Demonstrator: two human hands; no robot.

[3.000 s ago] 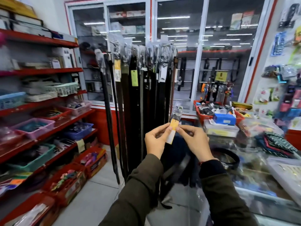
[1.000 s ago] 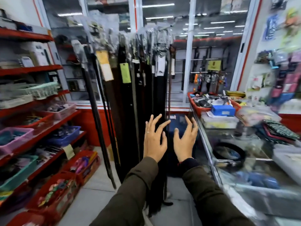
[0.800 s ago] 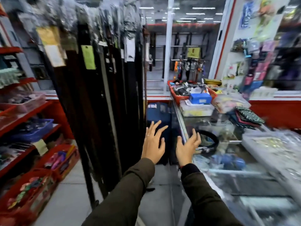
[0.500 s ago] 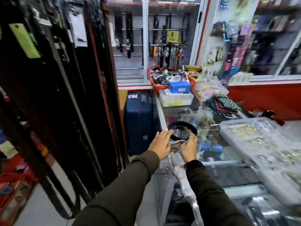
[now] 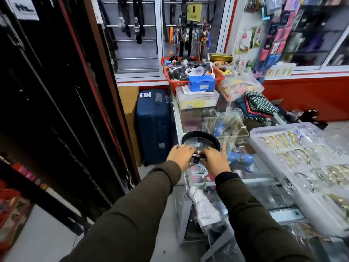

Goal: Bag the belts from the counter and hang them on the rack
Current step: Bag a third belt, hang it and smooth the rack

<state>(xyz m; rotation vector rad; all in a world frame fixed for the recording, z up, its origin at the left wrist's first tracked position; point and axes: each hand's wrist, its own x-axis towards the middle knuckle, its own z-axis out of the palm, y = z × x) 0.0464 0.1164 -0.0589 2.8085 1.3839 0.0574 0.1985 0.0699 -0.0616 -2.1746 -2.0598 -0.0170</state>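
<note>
A black belt (image 5: 200, 134) lies coiled in a ring on the glass counter (image 5: 190, 118), near its left edge. My left hand (image 5: 180, 155) and my right hand (image 5: 214, 159) both rest on the near side of the coil, fingers closed around its buckle end. The rack of hanging bagged belts (image 5: 56, 87) fills the left side of the view, dark and close. A clear plastic bag (image 5: 204, 208) hangs over the counter's front edge below my wrists.
On the counter stand a clear tray of bangles (image 5: 302, 167) at right, a wire basket (image 5: 224, 123), folded cloth (image 5: 258, 104), a white box, a blue box (image 5: 201, 83) and a red basket (image 5: 192, 72). A blue suitcase (image 5: 154, 125) stands on the floor beside the counter.
My hands let go of the tagged belt at the rack, opened, and swung right to the counter. They now grip the coiled black belt.
</note>
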